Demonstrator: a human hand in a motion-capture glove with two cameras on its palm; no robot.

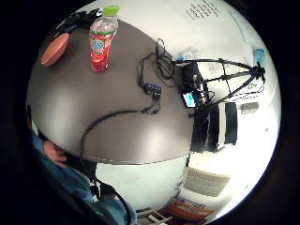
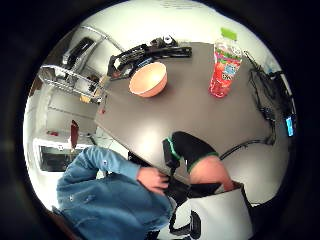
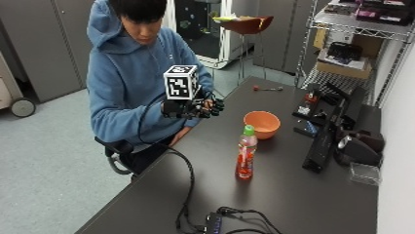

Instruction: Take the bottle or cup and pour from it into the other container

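Two containers stand on the dark table (image 3: 311, 195), and the table itself is the biggest thing here; it runs from the near edge, where cables lie, to the far right, where a metal shelf (image 3: 363, 44) stands behind it. A person in a blue hoodie (image 3: 123, 83) sits at the left side of the table. Next in size is the orange bowl (image 3: 262, 124), which sits on the table toward the far side. Just near of it, but not touching, stands the bottle (image 3: 246, 152), upright, with red drink inside and a green cap (image 3: 248, 129).

The gloved right hand (image 3: 198, 107) is raised in front of the chest, above the left edge of the table, and it holds nothing. The fingers look loosely bent and relaxed, not closed around anything. The bare hand rests low in the lap.

For the coming move, I judge that one relation matters most: the bottle lies to the right of the fingers and lower, well apart from them, and its long axis is vertical. So the hand probably must go down and to the right and close around the bottle from the side. The gloved hand is the nearer one. The bowl is just beyond the bottle, so the pour would be short.

The bottle has a red and blue label (image 1: 98, 45), but I cannot read the writing or the brand.
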